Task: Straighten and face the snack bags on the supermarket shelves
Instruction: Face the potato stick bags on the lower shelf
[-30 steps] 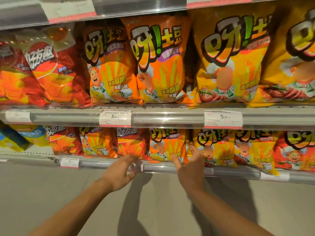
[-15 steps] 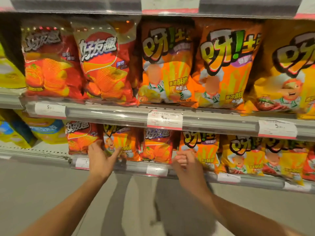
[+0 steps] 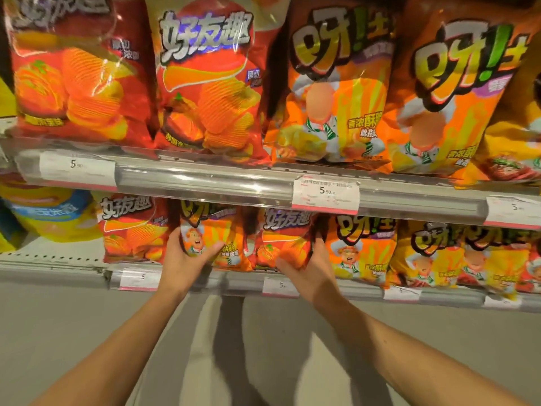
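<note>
Left hand: our left hand [image 3: 184, 260] grips the small orange bag [image 3: 215, 238] on the lower shelf [image 3: 322, 285], fingers curled round its left edge and thumb pressed on its front near the bottom.
Right hand: our right hand [image 3: 310, 269] grips the small red bag [image 3: 285, 238] just beside it, fingers wrapped round the bag's right edge, thumb across its lower front.
Held bags: both stand on the lower shelf, touching side by side, fronts turned toward us; the orange one leans a little to the left.
Lower row: another small red bag [image 3: 130, 230] stands to the left of our left hand; orange-and-yellow snack bags [image 3: 361, 250] run on to the right of our right hand.
Far left: we see a yellow and blue bag [image 3: 52, 212] set further back on the lower shelf.
Upper shelf: two large red bags [image 3: 205, 80] stand on the left and large orange bags [image 3: 336, 89] on the right, all facing front.
Price tags: white tags [image 3: 325, 194] sit along both shelf rails.
Floor: grey floor [image 3: 73, 332] lies below our forearms.
</note>
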A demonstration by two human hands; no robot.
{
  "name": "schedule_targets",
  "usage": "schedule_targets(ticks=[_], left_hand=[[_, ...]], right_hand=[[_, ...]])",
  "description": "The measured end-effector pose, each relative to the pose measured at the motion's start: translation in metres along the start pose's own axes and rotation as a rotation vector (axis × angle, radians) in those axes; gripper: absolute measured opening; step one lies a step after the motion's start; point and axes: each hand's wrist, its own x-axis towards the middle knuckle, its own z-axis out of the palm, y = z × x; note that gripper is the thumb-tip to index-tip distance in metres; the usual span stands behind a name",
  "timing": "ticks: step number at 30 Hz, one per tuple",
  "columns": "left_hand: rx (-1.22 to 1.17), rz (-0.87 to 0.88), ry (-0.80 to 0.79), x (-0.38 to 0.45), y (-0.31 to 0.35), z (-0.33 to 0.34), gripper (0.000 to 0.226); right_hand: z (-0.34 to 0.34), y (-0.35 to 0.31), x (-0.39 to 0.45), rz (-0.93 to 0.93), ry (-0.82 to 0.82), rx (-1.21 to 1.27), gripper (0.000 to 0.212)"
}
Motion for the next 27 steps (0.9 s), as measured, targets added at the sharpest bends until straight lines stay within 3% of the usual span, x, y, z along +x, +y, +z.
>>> schedule_targets(ticks=[10, 16, 27], left_hand=[[0.088, -0.053, -0.099, 0.021, -0.004, -0.010, 0.068], [0.090, -0.072, -0.147, 0.033, -0.014, -0.008, 0.081], [0.018, -0.096, -0.080, 0.026, 0.003, 0.000, 0.085]], right_hand=[[0.028, 0.019, 0.041, 0.016, -0.044, 0.243, 0.080], [0.041, 0.027, 0.048, -0.087, 0.091, 0.182, 0.125], [0.042, 0.027, 0.038, 0.050, 0.096, 0.116, 0.125]])
